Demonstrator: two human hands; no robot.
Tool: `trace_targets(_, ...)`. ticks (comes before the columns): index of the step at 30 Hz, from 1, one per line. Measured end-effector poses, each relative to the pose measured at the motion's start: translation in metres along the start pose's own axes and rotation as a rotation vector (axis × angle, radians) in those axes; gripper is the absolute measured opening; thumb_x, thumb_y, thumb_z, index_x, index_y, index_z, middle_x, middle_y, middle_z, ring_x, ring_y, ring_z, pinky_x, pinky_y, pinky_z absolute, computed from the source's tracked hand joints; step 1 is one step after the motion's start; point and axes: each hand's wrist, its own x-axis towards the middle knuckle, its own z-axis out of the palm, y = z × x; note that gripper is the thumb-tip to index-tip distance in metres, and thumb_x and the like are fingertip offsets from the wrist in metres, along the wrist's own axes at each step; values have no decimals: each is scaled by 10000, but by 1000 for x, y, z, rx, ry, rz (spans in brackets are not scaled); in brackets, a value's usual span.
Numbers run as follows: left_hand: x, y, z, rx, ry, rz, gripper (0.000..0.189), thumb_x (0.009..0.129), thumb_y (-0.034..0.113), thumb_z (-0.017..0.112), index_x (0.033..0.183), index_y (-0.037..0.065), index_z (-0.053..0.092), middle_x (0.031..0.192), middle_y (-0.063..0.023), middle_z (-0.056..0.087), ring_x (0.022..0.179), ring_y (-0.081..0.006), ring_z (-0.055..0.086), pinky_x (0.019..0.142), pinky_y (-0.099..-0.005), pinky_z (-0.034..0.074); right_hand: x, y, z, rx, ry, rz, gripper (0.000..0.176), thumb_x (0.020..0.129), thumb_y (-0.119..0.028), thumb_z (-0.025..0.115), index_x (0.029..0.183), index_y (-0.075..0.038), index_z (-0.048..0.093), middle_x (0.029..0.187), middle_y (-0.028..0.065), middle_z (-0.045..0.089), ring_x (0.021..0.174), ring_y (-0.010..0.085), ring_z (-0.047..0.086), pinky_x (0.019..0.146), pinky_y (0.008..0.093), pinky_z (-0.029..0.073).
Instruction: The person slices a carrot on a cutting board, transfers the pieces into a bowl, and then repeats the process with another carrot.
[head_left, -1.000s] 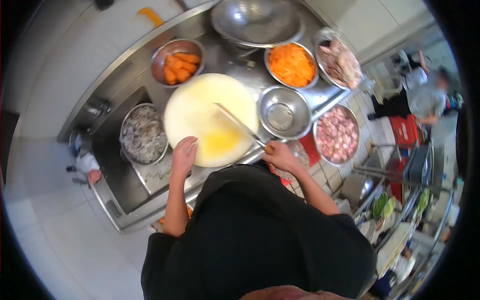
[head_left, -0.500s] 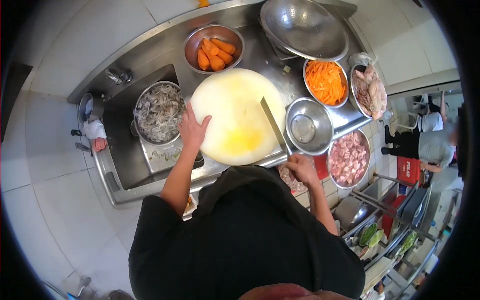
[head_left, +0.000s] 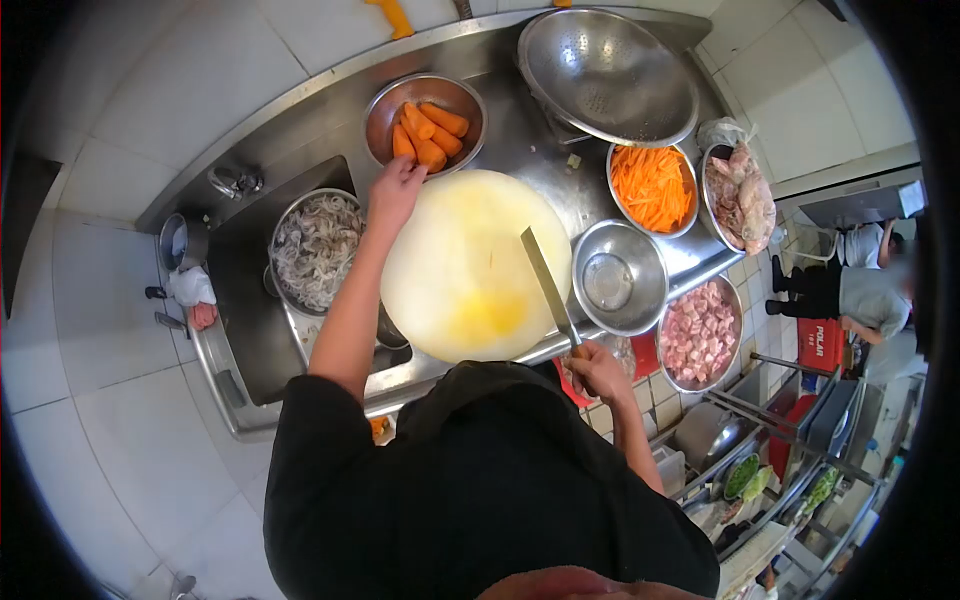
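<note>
My left hand (head_left: pixel 396 192) is at the near rim of the metal bowl of whole carrots (head_left: pixel 426 135), its fingers bent against the lowest carrot; whether they grip it is unclear. In my right hand (head_left: pixel 597 370) is the handle of a large knife (head_left: pixel 549 290), whose blade lies over the right part of the round white cutting board (head_left: pixel 478 270). Yellow-orange stains mark the board. Just right of the blade stands a metal bowl (head_left: pixel 620 278) with nothing visible in it but a wet shine.
Left in the sink is a colander of shrimp (head_left: pixel 318 250). To the right are shredded carrots (head_left: pixel 652 188), raw poultry (head_left: pixel 738 195) and cubed meat (head_left: pixel 699 334). A big colander (head_left: pixel 608 75) stands at the back. People (head_left: pixel 870 290) and a rack (head_left: pixel 800 430) are far right.
My left hand has left the board's left edge and moved up to the carrot bowl. The knife stays in my right hand over the board. The view has tilted slightly.
</note>
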Motion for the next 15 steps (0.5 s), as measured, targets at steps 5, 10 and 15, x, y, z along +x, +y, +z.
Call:
trace_targets(5,89,13,47,475,-101,90,400,937,283,695,1244,29,726,1245,-209,718,1150,-384,689,1006,-456,539,14,18,-7,-42,38,-57,211,942,-165,722,864,-70,550,606,36,592,472,129,554,435,283,378)
trace_targets(10,158,-16,48,451,81,67,346,931,280,672,1169,44,757,1237,-239,716,1158,-396,685,998,-475,541,17,30,-5,-85,79,-94,215,941,-167,724,899,-36,559,697,60,616,565,163,588,548,334,483)
trace_targets(15,188,-32,52,400,110,-200,426,903,369,689,1143,23,759,1215,-254,728,1190,-394,683,1006,-477,544,24,33,0,-406,176,-223,361,951,-287,718,1161,-16,606,756,139,632,683,311,633,674,447,516)
